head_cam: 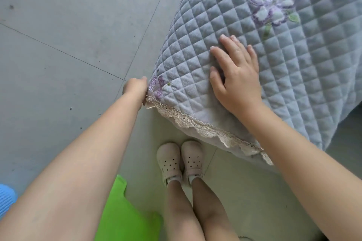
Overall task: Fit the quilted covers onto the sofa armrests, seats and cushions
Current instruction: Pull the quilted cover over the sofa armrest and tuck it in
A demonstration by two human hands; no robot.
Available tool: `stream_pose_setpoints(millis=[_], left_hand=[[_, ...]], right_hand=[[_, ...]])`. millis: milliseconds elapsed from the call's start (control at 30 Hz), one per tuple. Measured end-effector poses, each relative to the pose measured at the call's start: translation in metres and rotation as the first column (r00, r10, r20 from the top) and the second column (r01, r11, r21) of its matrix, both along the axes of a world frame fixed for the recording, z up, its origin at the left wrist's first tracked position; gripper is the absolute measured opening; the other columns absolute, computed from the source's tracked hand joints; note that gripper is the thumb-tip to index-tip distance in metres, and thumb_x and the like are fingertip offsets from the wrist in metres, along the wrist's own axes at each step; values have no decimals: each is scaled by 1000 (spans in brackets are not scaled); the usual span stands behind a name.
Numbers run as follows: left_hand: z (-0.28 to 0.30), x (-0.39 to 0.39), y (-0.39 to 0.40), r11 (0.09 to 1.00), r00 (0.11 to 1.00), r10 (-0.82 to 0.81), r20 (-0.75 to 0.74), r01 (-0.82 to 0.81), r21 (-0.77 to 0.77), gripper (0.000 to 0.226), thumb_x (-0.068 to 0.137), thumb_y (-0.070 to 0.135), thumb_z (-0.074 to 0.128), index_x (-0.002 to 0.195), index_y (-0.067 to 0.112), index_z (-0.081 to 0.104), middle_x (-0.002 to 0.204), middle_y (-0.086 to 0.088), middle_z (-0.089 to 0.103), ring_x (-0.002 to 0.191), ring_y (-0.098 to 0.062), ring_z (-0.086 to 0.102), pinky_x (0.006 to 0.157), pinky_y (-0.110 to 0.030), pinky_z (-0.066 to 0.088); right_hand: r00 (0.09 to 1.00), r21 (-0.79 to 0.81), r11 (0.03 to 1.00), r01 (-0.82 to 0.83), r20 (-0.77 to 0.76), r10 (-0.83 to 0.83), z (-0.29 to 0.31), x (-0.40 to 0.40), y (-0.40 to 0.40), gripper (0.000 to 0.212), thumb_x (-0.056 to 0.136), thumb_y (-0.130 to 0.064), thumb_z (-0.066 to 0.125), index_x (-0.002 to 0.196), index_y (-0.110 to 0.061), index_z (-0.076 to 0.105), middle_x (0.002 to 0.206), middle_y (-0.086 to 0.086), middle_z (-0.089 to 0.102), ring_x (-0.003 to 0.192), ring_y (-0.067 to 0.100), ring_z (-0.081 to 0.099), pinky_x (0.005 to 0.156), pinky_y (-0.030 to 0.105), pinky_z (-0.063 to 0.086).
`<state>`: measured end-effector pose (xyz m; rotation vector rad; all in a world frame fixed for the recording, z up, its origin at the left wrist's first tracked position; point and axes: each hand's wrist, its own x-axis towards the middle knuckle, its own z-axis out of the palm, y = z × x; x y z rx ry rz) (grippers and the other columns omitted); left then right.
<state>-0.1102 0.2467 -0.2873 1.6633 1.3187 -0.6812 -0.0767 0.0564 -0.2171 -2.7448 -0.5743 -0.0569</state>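
Grey floor [58, 25]: tiled, filling the left side; a blue thing [6, 199] sits at the bottom left edge and a green sheet [121, 213] lies near the person's feet.
Left hand [135, 89]: reached out to the cover's near-left corner, fingers curled round the edge right where the lace begins; it pinches the corner, though the fingertips are hidden behind the fabric.
Shoes [180, 160]: pale clogs, side by side on the floor just below the hanging lace.
Lace [195, 123]: cream trim along the cover's near hem, running from the left hand's corner down and right, passing under the right forearm.
Cover [215, 25]: grey-blue quilted fabric with purple embroidered flowers, draped over a rounded sofa part that could be an armrest or a seat edge; its long axis runs from the near-left corner up and away to the right.
Right hand [235, 76]: flat on top of the cover, fingers spread and pressing the quilting down, holding nothing.
Key relation: the loose corner lies to the left of the pressing hand, and the left hand is the nearer one and already on it; a pull leftward and down against the right hand's anchor looks like what the fit needs.
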Motion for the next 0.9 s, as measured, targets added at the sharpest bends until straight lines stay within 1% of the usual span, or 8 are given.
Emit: stream_pose_setpoints(millis=[133, 267, 367, 500, 600, 667, 833, 900], left_hand=[[56, 17, -24, 939, 924, -320, 211, 279, 202, 37, 97, 30, 32, 108, 4, 56, 117, -17, 58, 108, -31, 51, 85, -33, 39], [103, 26, -64, 726, 625, -687, 371, 612, 314, 54, 97, 36, 35, 145, 15, 23, 154, -5, 18, 142, -20, 15, 115, -37, 14], [112, 28, -91, 442, 369, -895, 250, 805, 396, 63, 95, 44, 34, 147, 20, 10, 157, 0, -5, 144, -15, -7, 116, -38, -3], [120, 26, -136, 225, 224, -973, 49, 887, 404, 70, 93, 52, 28, 147, 21, -5, 153, -3, -22, 141, -19, -23, 113, -46, -12], [127, 28, -168, 140, 185, -980, -78, 906, 400, 74, 93, 54, 24, 147, 17, -10, 153, -4, -24, 140, -23, -24, 112, -54, -10], [132, 31, -179, 81, 143, -982, -120, 905, 418, 72, 94, 52, 25, 147, 16, -9, 153, -4, -22, 141, -21, -22, 112, -52, -9], [141, 69, -236, 60, 98, -994, -51, 869, 492, 64, 97, 42, 27, 147, 15, -2, 155, -3, -16, 143, -16, -17, 115, -43, -9], [143, 81, -260, 118, 143, -990, -7, 839, 531, 63, 97, 38, 33, 147, 14, 5, 156, -3, -11, 144, -16, -13, 115, -42, -9]], right_hand=[[986, -116, 987, 110, -112, -123, 16, -1, -31, 57, 85, -36, 28, 134, -12, 47, 147, 15, 32, 138, 33, 25, 110, 34, 0], [930, -213, 954, 212, -257, -264, 28, -2, -90, 73, 78, -51, 5, 144, -25, 23, 155, 2, 6, 142, 17, -3, 109, 24, -15], [874, -310, 906, 287, -303, -380, 32, -12, -123, 82, 73, -53, -5, 146, -23, 14, 156, 3, 0, 144, 19, -4, 108, 22, -17], [816, -320, 897, 304, -398, -419, 40, -31, -142, 86, 70, -51, -12, 147, -21, 9, 156, 0, -3, 144, 16, -5, 109, 30, -16], [782, 2, 892, 451, -482, -395, 54, -26, -165, 68, 84, -40, 14, 140, -8, 34, 152, 7, 22, 141, 22, 20, 113, 33, 9], [851, 57, 880, 471, -294, -436, 61, -17, -190, 52, 84, -25, 34, 126, 1, 50, 138, 20, 44, 127, 33, 41, 106, 45, 30], [917, -408, 826, 388, 84, -389, 53, 45, -275, 70, 42, -8, 84, 106, -10, 56, 130, 25, 44, 121, 41, 39, 91, 68, 17], [932, -495, 803, 331, 40, -360, 51, 64, -286, 56, 36, -2, 86, 88, -12, 66, 110, 29, 59, 94, 45, 60, 83, 60, 42]])
